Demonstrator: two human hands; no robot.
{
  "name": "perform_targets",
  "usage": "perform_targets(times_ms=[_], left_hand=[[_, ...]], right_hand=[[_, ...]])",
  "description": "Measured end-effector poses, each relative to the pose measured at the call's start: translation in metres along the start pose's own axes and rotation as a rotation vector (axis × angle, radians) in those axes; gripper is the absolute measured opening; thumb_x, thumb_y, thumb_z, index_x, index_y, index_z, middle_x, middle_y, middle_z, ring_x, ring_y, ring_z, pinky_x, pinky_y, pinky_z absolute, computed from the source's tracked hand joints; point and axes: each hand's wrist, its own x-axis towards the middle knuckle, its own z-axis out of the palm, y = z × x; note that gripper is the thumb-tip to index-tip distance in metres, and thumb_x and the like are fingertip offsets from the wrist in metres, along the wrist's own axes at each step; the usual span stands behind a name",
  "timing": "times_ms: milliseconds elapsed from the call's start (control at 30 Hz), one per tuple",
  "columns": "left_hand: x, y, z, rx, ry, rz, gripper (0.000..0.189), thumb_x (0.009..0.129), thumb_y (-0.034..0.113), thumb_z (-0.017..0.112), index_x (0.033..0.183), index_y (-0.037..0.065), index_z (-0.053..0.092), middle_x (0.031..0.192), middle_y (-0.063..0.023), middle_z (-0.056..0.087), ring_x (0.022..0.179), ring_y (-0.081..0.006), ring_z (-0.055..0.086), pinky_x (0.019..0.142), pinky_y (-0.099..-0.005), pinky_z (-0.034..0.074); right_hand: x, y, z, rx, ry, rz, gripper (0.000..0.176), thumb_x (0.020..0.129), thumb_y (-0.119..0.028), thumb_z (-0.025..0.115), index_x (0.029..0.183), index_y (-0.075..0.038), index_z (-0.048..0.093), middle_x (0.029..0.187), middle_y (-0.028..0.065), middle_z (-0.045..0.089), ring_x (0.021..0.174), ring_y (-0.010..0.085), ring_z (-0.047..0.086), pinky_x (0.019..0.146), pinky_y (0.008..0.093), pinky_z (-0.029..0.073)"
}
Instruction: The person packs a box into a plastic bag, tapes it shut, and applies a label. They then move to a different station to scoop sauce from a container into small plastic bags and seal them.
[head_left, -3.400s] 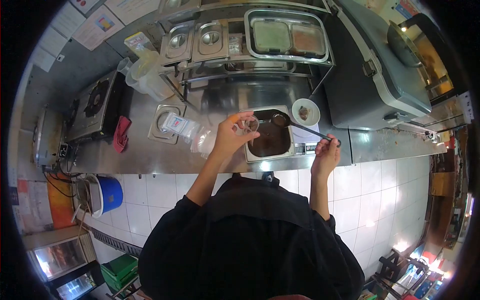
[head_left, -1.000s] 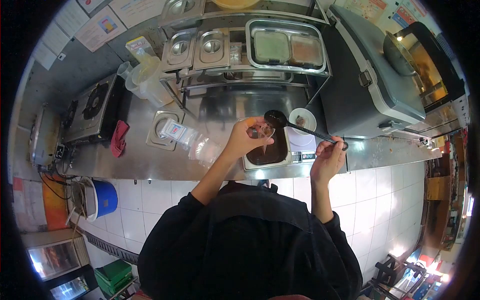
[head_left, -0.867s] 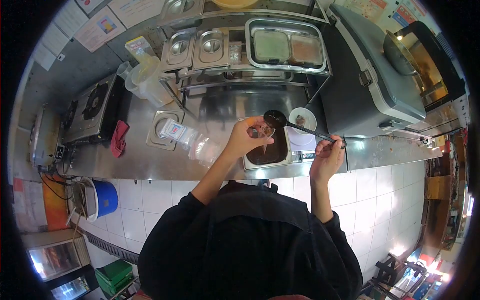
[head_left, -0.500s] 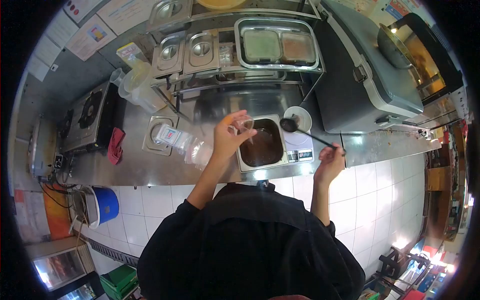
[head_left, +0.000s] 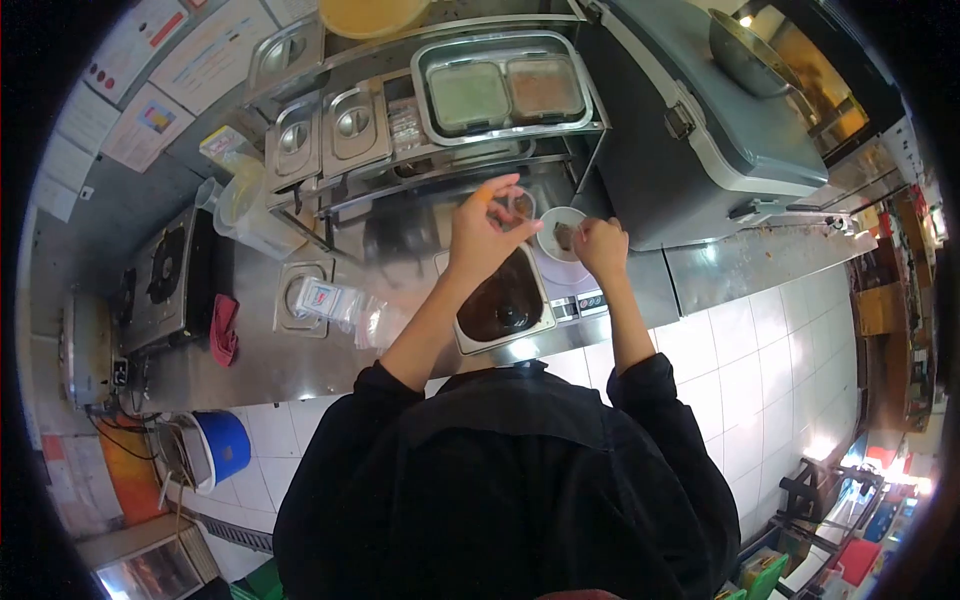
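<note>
My left hand (head_left: pixel 484 230) is raised over the back of a steel pan (head_left: pixel 495 300) of dark brown liquid, its fingers round a small clear cup (head_left: pixel 521 205). Beside it, my right hand (head_left: pixel 603 246) is closed at the right rim of a white bowl (head_left: pixel 548 240); what its fingers pinch is too small to tell. Brown bits lie in the bowl, which stands on a scale (head_left: pixel 590 301). A dark round shape, perhaps the ladle's head (head_left: pixel 512 317), shows in the pan.
Plastic packets (head_left: pixel 330 301) and a steel lid (head_left: pixel 293 290) lie to the left, near a red cloth (head_left: pixel 224 330) and a stove (head_left: pixel 165 270). Behind the pan rises a shelf with lidded containers (head_left: pixel 470 97). A large grey cooler (head_left: pixel 690 150) stands at the right.
My right hand has moved left to the bowl and no longer holds the black ladle. My left hand with the cup has shifted right, closer to the bowl. The camera view has turned somewhat.
</note>
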Motion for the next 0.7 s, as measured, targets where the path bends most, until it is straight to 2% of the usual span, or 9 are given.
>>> perform_targets(times_ms=[100,200,267,300,333,400,433,500,700], left_hand=[[0.012,0.004,0.025,-0.02,-0.022,0.028,0.062,0.063,0.012,0.081,0.118,0.006,0.054,0.103,-0.0061,0.064,0.068,-0.0056,0.056,0.058,-0.0196,0.046],[0.019,-0.01,0.051,-0.106,-0.123,-0.046,0.07,0.062,0.013,0.082,0.123,0.006,0.05,0.106,-0.0085,0.062,0.075,-0.0107,0.058,0.064,-0.026,0.05],[0.017,-0.018,0.064,0.198,-0.156,0.004,0.081,0.06,0.016,0.083,0.129,0.007,0.042,0.109,-0.0102,0.06,0.088,-0.0154,0.057,0.072,-0.0317,0.05],[0.016,-0.017,0.064,0.36,-0.147,0.152,0.09,0.056,0.019,0.084,0.131,0.003,0.037,0.104,-0.0117,0.061,0.103,-0.0218,0.055,0.084,-0.0388,0.047],[0.017,-0.016,0.066,0.354,-0.159,0.157,0.09,0.056,0.019,0.084,0.131,0.003,0.037,0.104,-0.0117,0.061,0.103,-0.0218,0.055,0.084,-0.0388,0.047],[0.019,-0.006,0.069,-0.221,-0.22,0.238,0.086,0.062,0.011,0.082,0.133,0.003,0.033,0.096,-0.0115,0.062,0.098,-0.0208,0.059,0.081,-0.0351,0.05],[0.017,-0.001,0.069,-0.226,-0.231,0.23,0.086,0.062,0.011,0.082,0.133,0.003,0.033,0.096,-0.0115,0.062,0.098,-0.0208,0.059,0.081,-0.0351,0.05],[0.015,0.015,0.066,-0.739,-0.288,-0.138,0.076,0.072,-0.003,0.072,0.136,0.003,0.031,0.093,-0.011,0.064,0.088,-0.0196,0.064,0.076,-0.03,0.052],[0.006,0.035,0.052,-0.74,-0.275,-0.1,0.071,0.077,-0.009,0.065,0.137,0.0,0.028,0.085,-0.0109,0.065,0.082,-0.0188,0.065,0.077,-0.0288,0.053]], right_hand=[[0.001,0.006,-0.008,0.176,0.153,0.041,0.025,0.075,-0.03,0.066,0.08,-0.006,0.067,0.079,0.01,0.065,0.082,0.0285,0.058,0.072,0.042,0.045],[-0.011,0.01,-0.046,0.461,0.321,-0.033,0.016,0.076,-0.018,0.065,0.082,-0.004,0.067,0.079,0.0098,0.065,0.075,0.0245,0.061,0.067,0.0365,0.048],[-0.022,0.007,-0.069,0.814,0.284,-0.035,0.01,0.077,-0.006,0.062,0.085,-0.002,0.067,0.078,0.0095,0.065,0.071,0.0192,0.063,0.063,0.0278,0.047],[-0.028,0.006,-0.082,0.797,0.293,-0.068,0.012,0.077,-0.004,0.064,0.087,0.0,0.068,0.077,0.0072,0.065,0.066,0.0114,0.061,0.061,0.0222,0.046],[-0.032,0.006,-0.09,0.793,0.301,-0.057,0.012,0.077,-0.004,0.064,0.087,0.0,0.068,0.077,0.0072,0.065,0.066,0.0114,0.061,0.061,0.0222,0.046],[-0.042,0.006,-0.098,0.947,0.243,0.002,0.01,0.077,-0.006,0.068,0.085,0.0,0.068,0.077,0.0041,0.065,0.066,0.0073,0.057,0.062,0.0213,0.045],[-0.046,0.007,-0.099,0.946,0.243,0.017,0.01,0.077,-0.006,0.068,0.085,0.0,0.068,0.077,0.0041,0.065,0.066,0.0073,0.057,0.062,0.0213,0.045],[-0.05,0.009,-0.098,1.182,0.202,-0.021,0.011,0.079,-0.007,0.069,0.086,0.001,0.067,0.077,0.0017,0.065,0.068,0.0049,0.055,0.063,0.0196,0.044],[-0.063,-0.005,-0.108,1.31,0.281,-0.058,0.01,0.082,-0.007,0.067,0.087,0.001,0.065,0.076,0.0024,0.065,0.069,0.0061,0.057,0.064,0.0189,0.044]])
